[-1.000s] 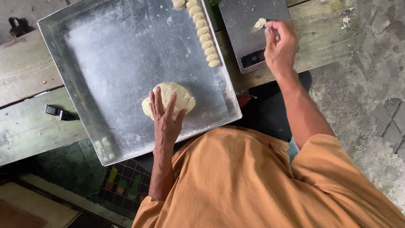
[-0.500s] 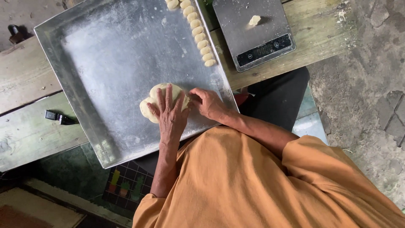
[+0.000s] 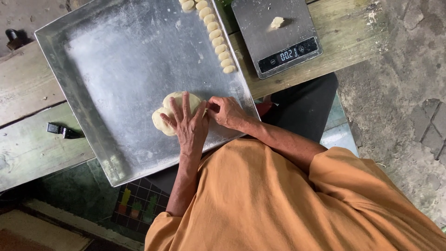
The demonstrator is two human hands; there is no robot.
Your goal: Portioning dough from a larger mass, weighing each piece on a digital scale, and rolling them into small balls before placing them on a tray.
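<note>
A pale dough lump point(image 3: 168, 103) lies on the near part of a large metal tray point(image 3: 116, 60). My left hand point(image 3: 186, 124) rests flat on the lump with its fingers spread. My right hand point(image 3: 226, 111) is at the lump's right edge, with its fingertips pinched on the dough. A row of several small dough pieces point(image 3: 216, 35) runs along the tray's right rim. To the right of the tray stands a grey digital scale point(image 3: 288, 46) with one small dough piece point(image 3: 277, 22) on it.
The tray and scale sit on a weathered wooden table point(image 3: 28, 88). A small black object point(image 3: 62, 131) lies on the table left of the tray. Rough concrete ground point(image 3: 399, 93) lies to the right, and patterned tiles point(image 3: 134, 207) show below the table's edge.
My right hand left a small dough piece on the scale, came back to the tray and now pinches the lump's right edge. My left hand stayed on the lump.
</note>
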